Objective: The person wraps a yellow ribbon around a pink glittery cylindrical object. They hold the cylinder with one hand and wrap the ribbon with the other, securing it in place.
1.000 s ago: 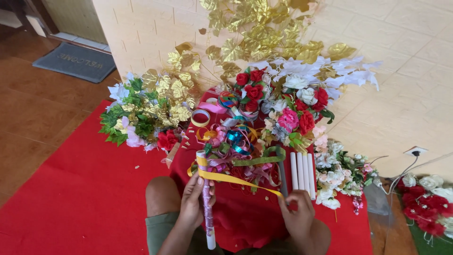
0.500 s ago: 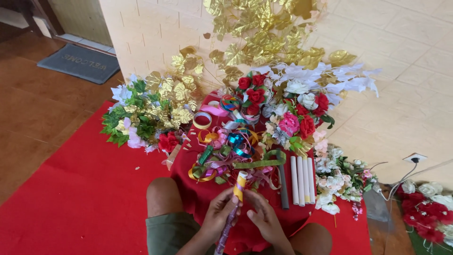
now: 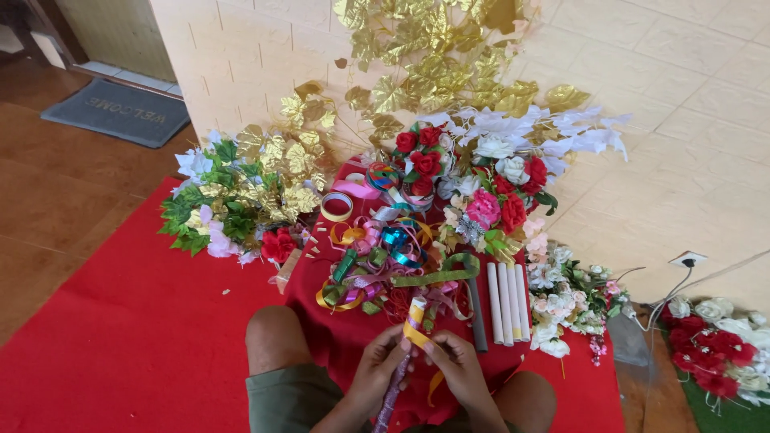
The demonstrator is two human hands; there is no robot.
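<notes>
Red carpet (image 3: 120, 353) fills the floor from 6 to 9 o'clock, cream brick-pattern wall (image 3: 690, 104) across 12 to 3. Gold leaf garland (image 3: 433, 56) hangs at 12; mixed gold-green-white bouquet (image 3: 241, 192) at 10, red and pink rose bunch (image 3: 489, 192) at 1, white and pink small flowers (image 3: 569, 301) at 3, red roses (image 3: 714, 353) far out at 4. Grey doormat (image 3: 120, 112) at 10, well apart. Red cloth (image 3: 337, 337) over my lap, ribbon pile (image 3: 385, 256) on it at centre, tape roll (image 3: 336, 206) at 11 of the pile, three white tubes (image 3: 505, 301) plus one dark tube (image 3: 476, 313) just at 3 of it. My left hand (image 3: 377, 373) at 6, fingers clenched round a glittery pink stick (image 3: 393, 389) that runs up to 12. My right hand (image 3: 461, 373) just at 3 of the left, pinching a yellow ribbon (image 3: 416, 329) against the stick's top; loose ribbon tail hangs between my hands.
</notes>
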